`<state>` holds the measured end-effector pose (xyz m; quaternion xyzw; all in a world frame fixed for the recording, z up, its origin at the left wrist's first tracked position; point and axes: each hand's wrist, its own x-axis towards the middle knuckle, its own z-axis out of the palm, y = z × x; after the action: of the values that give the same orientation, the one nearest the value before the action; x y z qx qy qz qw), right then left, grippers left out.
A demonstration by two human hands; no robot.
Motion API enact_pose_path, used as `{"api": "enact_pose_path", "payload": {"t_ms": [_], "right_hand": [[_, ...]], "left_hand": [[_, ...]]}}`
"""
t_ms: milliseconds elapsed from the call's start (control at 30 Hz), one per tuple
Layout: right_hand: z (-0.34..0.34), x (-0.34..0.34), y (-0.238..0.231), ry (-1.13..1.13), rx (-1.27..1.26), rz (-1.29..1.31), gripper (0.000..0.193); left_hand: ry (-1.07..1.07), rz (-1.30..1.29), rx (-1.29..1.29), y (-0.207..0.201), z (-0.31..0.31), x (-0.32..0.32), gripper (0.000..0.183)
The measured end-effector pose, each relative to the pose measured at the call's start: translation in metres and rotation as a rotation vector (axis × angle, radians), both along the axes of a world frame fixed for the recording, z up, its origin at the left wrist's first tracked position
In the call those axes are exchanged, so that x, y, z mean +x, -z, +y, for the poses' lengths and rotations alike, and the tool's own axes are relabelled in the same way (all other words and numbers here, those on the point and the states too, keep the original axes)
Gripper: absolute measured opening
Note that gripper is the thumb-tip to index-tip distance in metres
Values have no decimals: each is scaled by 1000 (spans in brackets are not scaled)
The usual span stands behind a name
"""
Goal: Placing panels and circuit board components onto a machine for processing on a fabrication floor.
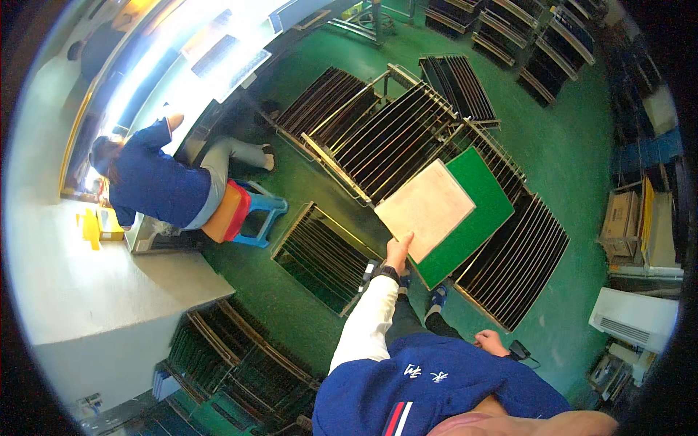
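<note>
My left hand (398, 254) is closed on the near corner of a flat pale pink board (427, 208), with the thumb on top. A larger green board (476, 196) lies under the pale one and sticks out to its right. Whether my fingers also reach the green board cannot be seen. Both boards are above a metal rack (392, 138) with rows of dark slots. My right hand (491, 342) hangs beside my body, loosely curled, with nothing visible in it. Dark bands with small devices are on both wrists.
A person in a blue shirt (156, 178) sits on a blue and red stool (254, 214) at a brightly lit bench on the left. More slotted racks stand around, including a low rack (323, 258) and a right-hand rack (516, 261). Cartons (620, 225) line the right side.
</note>
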<state>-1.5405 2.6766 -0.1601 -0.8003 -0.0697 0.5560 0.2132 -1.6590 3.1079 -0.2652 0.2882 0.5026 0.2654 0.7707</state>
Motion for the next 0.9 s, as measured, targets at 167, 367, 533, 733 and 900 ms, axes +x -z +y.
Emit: {"api": "enact_pose_path", "payload": {"t_ms": [167,367,533,733,900], "right_hand": [[4,9,3,73,-102,-27,18],[25,18,3,95,-42,23,22],[75,9,-67,437,85,189,34],[84,3,-125,766,705,614,65],[49,-10,-127,861,995,583,73]], "left_hand": [[-15,-194,-54,-27,-2,-2,39],[137,-392,-76,-93,4,3,38],[236,-534,-42,-128,4,-1,34],[353,-719,-191,-174,-17,-4,40],[514,-774,-263,-197,-47,4,44]]}}
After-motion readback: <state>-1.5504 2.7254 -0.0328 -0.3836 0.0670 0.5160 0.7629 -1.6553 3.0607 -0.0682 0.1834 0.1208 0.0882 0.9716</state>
